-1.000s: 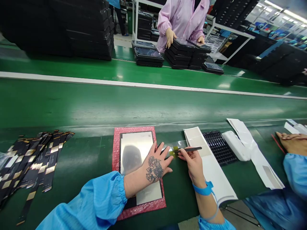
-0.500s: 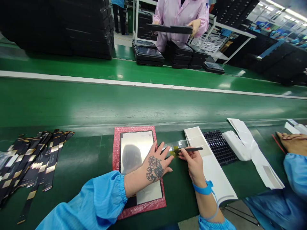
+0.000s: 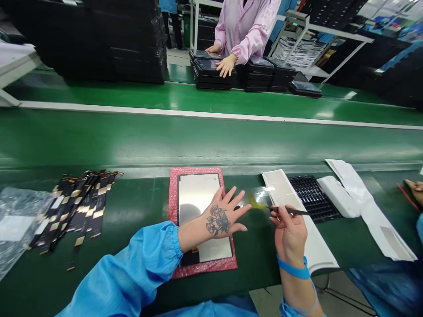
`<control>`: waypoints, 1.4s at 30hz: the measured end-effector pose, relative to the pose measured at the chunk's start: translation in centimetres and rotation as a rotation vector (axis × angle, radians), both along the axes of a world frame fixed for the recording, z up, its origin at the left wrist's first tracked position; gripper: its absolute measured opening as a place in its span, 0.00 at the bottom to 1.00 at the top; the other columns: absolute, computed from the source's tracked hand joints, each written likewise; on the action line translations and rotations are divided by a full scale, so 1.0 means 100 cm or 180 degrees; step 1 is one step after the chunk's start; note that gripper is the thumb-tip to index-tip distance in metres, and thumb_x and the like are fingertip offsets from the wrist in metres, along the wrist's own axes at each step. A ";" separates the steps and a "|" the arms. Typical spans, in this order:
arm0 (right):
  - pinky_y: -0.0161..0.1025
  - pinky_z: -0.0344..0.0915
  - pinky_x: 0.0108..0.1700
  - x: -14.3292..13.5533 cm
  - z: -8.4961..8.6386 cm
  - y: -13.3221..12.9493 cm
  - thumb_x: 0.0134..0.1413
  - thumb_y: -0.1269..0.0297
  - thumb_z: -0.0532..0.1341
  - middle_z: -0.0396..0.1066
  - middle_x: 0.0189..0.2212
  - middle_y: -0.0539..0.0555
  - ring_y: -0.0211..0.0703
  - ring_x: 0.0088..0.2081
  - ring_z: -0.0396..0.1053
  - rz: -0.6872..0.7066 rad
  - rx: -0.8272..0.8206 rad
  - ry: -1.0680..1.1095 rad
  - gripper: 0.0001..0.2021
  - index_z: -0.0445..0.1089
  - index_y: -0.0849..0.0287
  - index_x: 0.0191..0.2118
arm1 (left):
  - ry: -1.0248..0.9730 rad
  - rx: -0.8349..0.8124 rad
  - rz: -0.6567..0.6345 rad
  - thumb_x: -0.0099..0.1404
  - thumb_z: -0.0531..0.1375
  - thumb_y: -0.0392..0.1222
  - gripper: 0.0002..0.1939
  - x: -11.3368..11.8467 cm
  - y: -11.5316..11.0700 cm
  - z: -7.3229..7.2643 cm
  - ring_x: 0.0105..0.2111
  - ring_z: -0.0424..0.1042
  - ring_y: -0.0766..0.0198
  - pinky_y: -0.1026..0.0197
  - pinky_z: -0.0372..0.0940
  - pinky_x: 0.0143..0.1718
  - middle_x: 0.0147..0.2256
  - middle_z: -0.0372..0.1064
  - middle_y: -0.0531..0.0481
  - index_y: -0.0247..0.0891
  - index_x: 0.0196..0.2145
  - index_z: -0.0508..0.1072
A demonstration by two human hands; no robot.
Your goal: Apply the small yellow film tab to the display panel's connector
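Observation:
A silvery display panel [image 3: 196, 193] lies on a pink bubble-wrap mat [image 3: 174, 193] at the near edge of the green bench. My left hand [image 3: 224, 213], tattooed on its back, rests flat with spread fingers on the panel's right edge. Beside it lies a clear strip carrying a yellow tape piece [image 3: 255, 201]. My right hand [image 3: 290, 231] holds black tweezers [image 3: 289, 211] whose tip points left, just right of the yellow tape. A blue wrist strap [image 3: 293, 268] circles that wrist.
Several black flex cables [image 3: 77, 204] lie at the left beside a clear bag [image 3: 16, 222]. White liner sheets [image 3: 287, 198], a black grid tray [image 3: 313, 198] and a white holder [image 3: 340, 196] lie right. A person in pink touches stacked black trays [image 3: 211, 72] across the conveyor. Another person's hand [image 3: 414, 190] is far right.
My right hand drew the tweezers back to the right, away from the yellow tape. My left fingers spread flat. The person in pink set a tray down on the stack.

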State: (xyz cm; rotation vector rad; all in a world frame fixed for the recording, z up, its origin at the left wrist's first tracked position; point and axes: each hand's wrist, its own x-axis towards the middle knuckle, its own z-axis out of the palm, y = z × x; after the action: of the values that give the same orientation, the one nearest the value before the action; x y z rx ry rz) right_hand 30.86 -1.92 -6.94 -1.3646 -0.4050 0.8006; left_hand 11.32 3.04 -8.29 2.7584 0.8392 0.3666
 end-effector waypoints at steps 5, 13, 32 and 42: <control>0.26 0.70 0.21 -0.030 0.003 -0.031 0.25 0.53 0.78 0.71 0.27 0.51 0.37 0.24 0.70 0.0289 -0.0209 0.0165 0.30 0.64 0.61 0.33 | -0.0103 -0.0104 0.0255 0.70 0.51 0.50 0.21 -0.064 -0.023 0.016 0.61 0.52 0.47 0.35 0.46 0.60 0.59 0.57 0.42 0.38 0.55 0.67; 0.32 0.72 0.23 -0.105 -0.002 -0.056 0.24 0.48 0.78 0.71 0.25 0.54 0.46 0.25 0.72 0.1243 -0.0713 0.0661 0.33 0.61 0.60 0.34 | -0.0526 -0.0154 0.1262 0.68 0.51 0.42 0.19 -0.130 -0.104 -0.006 0.63 0.45 0.48 0.37 0.52 0.59 0.61 0.54 0.42 0.39 0.55 0.68; 0.37 0.72 0.26 -0.130 -0.010 -0.066 0.33 0.47 0.75 0.72 0.28 0.57 0.50 0.28 0.73 0.1661 -0.0808 0.0403 0.30 0.62 0.60 0.34 | -0.0184 0.0092 0.1460 0.69 0.51 0.45 0.21 -0.121 -0.119 -0.015 0.63 0.45 0.46 0.35 0.51 0.57 0.63 0.49 0.40 0.39 0.57 0.65; 0.36 0.72 0.26 -0.133 -0.007 -0.064 0.31 0.46 0.75 0.72 0.28 0.57 0.50 0.27 0.73 0.1627 -0.0847 0.0416 0.30 0.62 0.60 0.33 | -0.0177 0.0041 0.1428 0.70 0.50 0.45 0.21 -0.122 -0.118 -0.014 0.64 0.43 0.47 0.34 0.49 0.58 0.63 0.49 0.40 0.38 0.58 0.63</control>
State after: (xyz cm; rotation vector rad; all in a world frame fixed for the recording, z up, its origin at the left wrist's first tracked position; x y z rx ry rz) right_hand 17.55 -8.33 -7.60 -1.4625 -0.5699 1.3979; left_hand -0.89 -8.77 -9.72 2.5361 1.4435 0.5236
